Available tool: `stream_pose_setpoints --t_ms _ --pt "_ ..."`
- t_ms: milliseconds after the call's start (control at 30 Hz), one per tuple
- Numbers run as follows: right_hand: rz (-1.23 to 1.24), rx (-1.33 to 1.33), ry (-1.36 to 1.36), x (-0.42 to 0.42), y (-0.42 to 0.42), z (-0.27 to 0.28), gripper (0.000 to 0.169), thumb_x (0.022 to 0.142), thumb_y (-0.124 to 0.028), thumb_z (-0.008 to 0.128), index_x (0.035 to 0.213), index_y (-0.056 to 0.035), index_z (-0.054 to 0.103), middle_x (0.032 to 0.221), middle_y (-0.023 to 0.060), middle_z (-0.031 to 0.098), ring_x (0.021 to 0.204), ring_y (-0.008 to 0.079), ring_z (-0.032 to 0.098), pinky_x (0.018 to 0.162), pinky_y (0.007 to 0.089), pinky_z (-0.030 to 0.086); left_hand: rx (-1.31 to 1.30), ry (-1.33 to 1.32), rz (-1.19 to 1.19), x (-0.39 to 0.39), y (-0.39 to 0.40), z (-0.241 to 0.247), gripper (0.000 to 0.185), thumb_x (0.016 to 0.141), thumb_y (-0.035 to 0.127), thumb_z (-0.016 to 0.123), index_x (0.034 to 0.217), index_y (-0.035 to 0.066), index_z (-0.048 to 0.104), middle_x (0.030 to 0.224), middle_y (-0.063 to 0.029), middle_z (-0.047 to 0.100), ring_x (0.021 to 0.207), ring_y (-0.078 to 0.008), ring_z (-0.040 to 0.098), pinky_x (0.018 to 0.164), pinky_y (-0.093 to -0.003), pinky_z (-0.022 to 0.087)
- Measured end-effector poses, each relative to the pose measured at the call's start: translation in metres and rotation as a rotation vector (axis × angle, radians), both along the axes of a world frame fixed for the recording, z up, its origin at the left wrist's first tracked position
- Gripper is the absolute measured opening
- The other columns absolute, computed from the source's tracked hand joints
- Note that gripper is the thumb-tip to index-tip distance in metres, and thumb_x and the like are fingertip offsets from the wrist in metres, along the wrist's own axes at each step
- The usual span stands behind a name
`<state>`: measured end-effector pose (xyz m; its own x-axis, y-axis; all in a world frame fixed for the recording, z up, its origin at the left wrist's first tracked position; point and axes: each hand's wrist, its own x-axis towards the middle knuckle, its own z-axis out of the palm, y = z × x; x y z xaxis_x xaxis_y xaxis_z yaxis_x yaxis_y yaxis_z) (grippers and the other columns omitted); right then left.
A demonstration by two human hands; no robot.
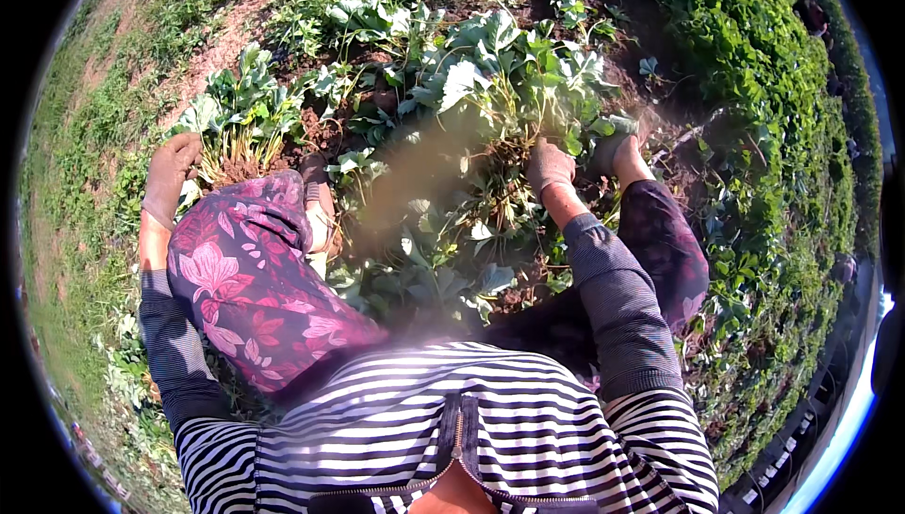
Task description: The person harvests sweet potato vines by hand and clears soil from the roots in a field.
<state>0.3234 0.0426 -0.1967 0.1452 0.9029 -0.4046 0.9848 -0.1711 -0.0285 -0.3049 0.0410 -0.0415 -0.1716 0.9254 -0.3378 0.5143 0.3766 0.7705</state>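
Observation:
My left hand, in a brown work glove with the fingers curled, is beside a bundle of leafy strawberry plants. The bundle stands upright by my left knee, with soil around its pale stem bases. Whether those fingers grip any stems is hidden. My right hand, gloved alike, is closed at the stem bases of a large clump of strawberry plants. Tangled roots and dry runners show beside its fingers. Loose plants lie between my legs, partly veiled by a brownish blur.
My bent legs in flowered trousers flank the plants, with a foot on the left and another beside my right hand. Dense green rows run along the right. Grass and weeds cover the left.

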Motion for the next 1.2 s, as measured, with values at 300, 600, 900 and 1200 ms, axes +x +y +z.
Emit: stream_pose_setpoints --t_ms 300,600,900,1200 --pt "-0.136 0.024 0.292 0.004 0.005 0.026 0.027 0.081 -0.028 0.054 0.091 -0.0084 0.071 0.096 0.0200 0.067 0.094 0.0333 0.064 0.083 0.0411 0.050 0.181 0.027 -0.422 0.218 0.001 0.175 0.038 0.094 0.032 0.056 0.117 0.003 0.059 0.104 -0.0043 0.066 0.091 -0.0111 0.061 0.076 -0.0260 0.048" --pt "-0.210 -0.072 0.716 0.028 0.021 0.040 0.043 0.086 -0.048 0.058 0.083 -0.0069 0.070 0.080 0.0131 0.068 0.068 0.0222 0.066 0.061 0.0348 0.053 -0.079 -0.266 -0.698 0.335 -0.015 0.119 0.031 0.093 0.025 0.059 0.113 0.002 0.060 0.097 -0.0029 0.063 0.084 -0.0077 0.058 0.072 -0.0225 0.048" --pt "-0.209 -0.153 0.408 0.056 -0.003 -0.118 0.023 0.078 -0.027 0.063 0.094 -0.0129 0.069 0.083 0.0087 0.069 0.076 0.0197 0.067 0.068 0.0339 0.053 0.068 -0.056 -0.631 0.333 0.009 0.061 0.026 0.087 0.026 0.060 0.097 0.004 0.067 0.077 -0.0051 0.066 0.071 -0.0134 0.061 0.066 -0.0287 0.048" --pt "-0.328 0.101 0.294 0.064 0.035 -0.010 0.026 0.075 -0.023 0.058 0.087 -0.0034 0.071 0.095 0.0209 0.067 0.094 0.0344 0.064 0.081 0.0411 0.051 0.183 0.100 -0.696 0.339 0.021 0.061 0.027 0.084 0.026 0.059 0.096 0.004 0.069 0.088 -0.0130 0.069 0.084 -0.0271 0.066 0.076 -0.0360 0.050"
